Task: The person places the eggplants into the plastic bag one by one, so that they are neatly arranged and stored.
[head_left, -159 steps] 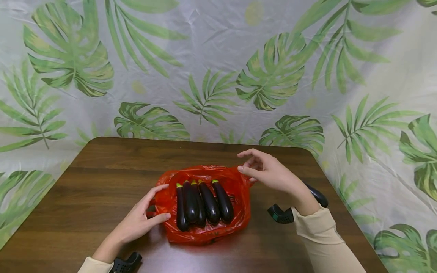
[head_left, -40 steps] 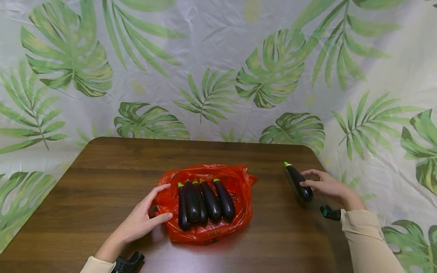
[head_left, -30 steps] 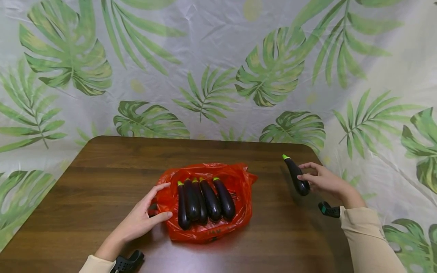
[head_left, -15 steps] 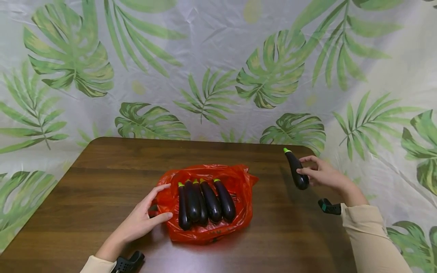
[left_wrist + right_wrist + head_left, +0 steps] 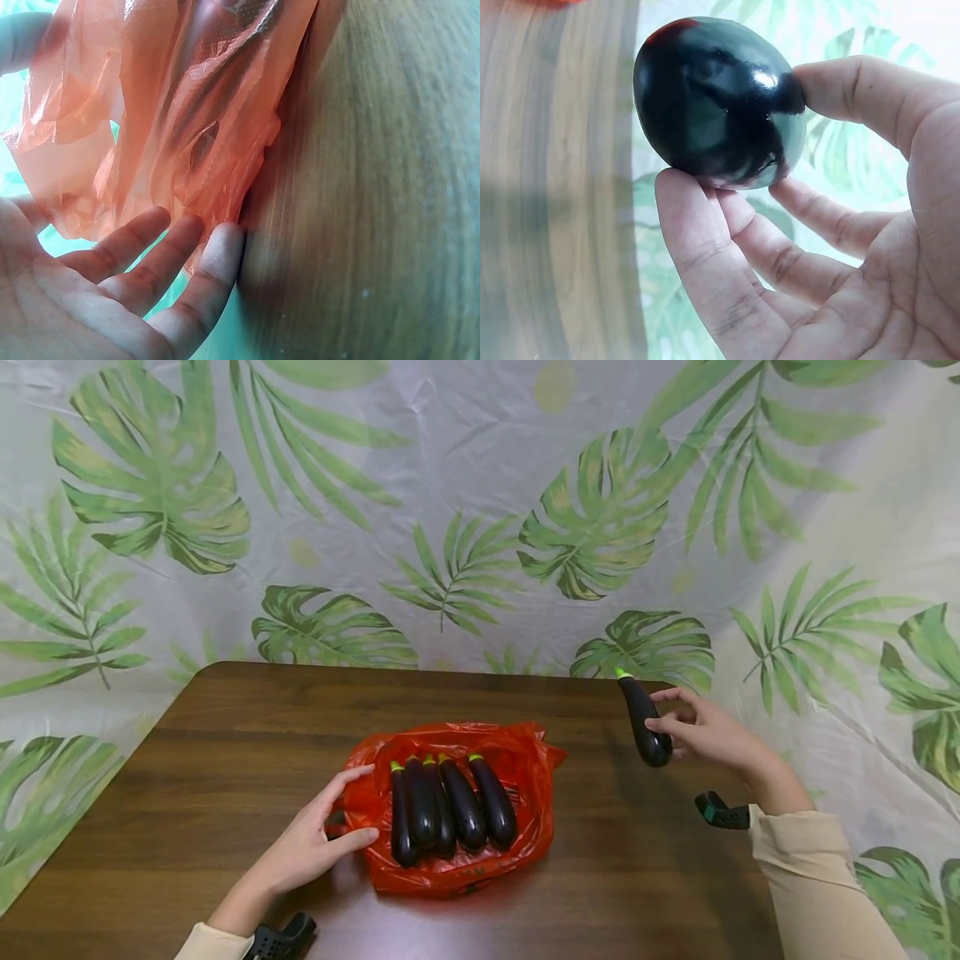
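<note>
My right hand (image 5: 705,731) grips a dark purple eggplant (image 5: 639,714) with a green stem end, held up over the right side of the table with the stem pointing to the back. Up close in the right wrist view, thumb and fingertips pinch the glossy rounded end. A red plastic bag (image 5: 534,827) lies in the middle, its mouth spread wide around several eggplants (image 5: 465,806) lined up side by side. Against the bag's left side rests my left hand (image 5: 303,852), thumb and fingers spread apart. From the left wrist, its fingertips touch the thin, crumpled plastic (image 5: 150,97).
The brown wooden table (image 5: 247,727) reaches back to a leaf-patterned cloth (image 5: 480,468) hung behind it and along the right. Black straps (image 5: 722,812) sit at both wrists, below cream sleeves.
My right hand has left the bag's right edge, taken hold of the eggplant at the table's right, and lifted it up and towards the back. The left hand and bag have hardly moved.
</note>
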The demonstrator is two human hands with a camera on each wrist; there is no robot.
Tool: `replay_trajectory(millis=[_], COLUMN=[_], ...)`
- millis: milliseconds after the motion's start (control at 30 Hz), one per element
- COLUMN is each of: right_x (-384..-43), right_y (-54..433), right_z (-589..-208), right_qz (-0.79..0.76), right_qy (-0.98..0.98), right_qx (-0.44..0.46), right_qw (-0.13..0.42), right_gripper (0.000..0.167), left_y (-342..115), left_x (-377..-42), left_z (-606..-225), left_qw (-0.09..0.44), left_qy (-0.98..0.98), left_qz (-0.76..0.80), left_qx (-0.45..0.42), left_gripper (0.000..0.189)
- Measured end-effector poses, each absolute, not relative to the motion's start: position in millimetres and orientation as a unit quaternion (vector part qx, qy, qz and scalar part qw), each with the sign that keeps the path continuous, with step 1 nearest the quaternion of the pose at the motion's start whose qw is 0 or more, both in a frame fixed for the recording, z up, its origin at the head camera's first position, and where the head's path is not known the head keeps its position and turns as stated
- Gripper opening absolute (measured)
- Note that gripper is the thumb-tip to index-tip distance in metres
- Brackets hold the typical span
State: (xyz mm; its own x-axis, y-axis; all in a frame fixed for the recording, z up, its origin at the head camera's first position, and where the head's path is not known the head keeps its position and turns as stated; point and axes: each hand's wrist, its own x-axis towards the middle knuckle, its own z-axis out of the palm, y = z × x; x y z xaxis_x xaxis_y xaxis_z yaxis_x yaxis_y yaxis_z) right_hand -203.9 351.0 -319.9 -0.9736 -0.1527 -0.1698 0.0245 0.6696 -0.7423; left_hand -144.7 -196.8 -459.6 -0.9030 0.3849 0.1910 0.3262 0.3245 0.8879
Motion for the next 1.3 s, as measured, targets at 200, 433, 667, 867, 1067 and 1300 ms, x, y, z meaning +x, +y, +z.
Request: replay_trajectory(millis=[200, 433, 667, 867, 1067, 1300], right_x=[-201.5, -196.2, -189.6, -183.5, -180.8, -178.3], right_y=[340.4, 327.4, 311.8, 297.2, 284.7, 272.0], right_z=[-310.8, -298.7, -288.5, -278.1, -272.6, -271.1], right_qz=[-0.403, -0.385, -0.385, -0.376, -0.373, -0.385], right_qy=[0.909, 0.917, 0.917, 0.922, 0.922, 0.916], right_qx=[-0.051, -0.060, -0.069, -0.067, -0.075, -0.089], right_qw=[0.096, 0.083, 0.075, 0.071, 0.070, 0.073], right_gripper=[0.068, 0.069, 0.068, 0.070, 0.069, 0.067], left_y=[-196.8, -196.9, -196.8, -196.7, -196.4, -196.9], left_x=[-145.4, -145.7, -145.2, -145.1, -144.9, -144.6], left_z=[-460.2, -460.0, -459.0, -459.1, -458.6, -458.1], left_qw=[0.027, 0.029, 0.031, 0.030, 0.031, 0.034], left_qy=[0.813, 0.814, 0.816, 0.816, 0.816, 0.816], left_qz=[0.538, 0.536, 0.535, 0.534, 0.535, 0.534], left_qx=[0.221, 0.221, 0.219, 0.219, 0.219, 0.217], left_gripper=[0.072, 0.073, 0.073, 0.073, 0.073, 0.073])
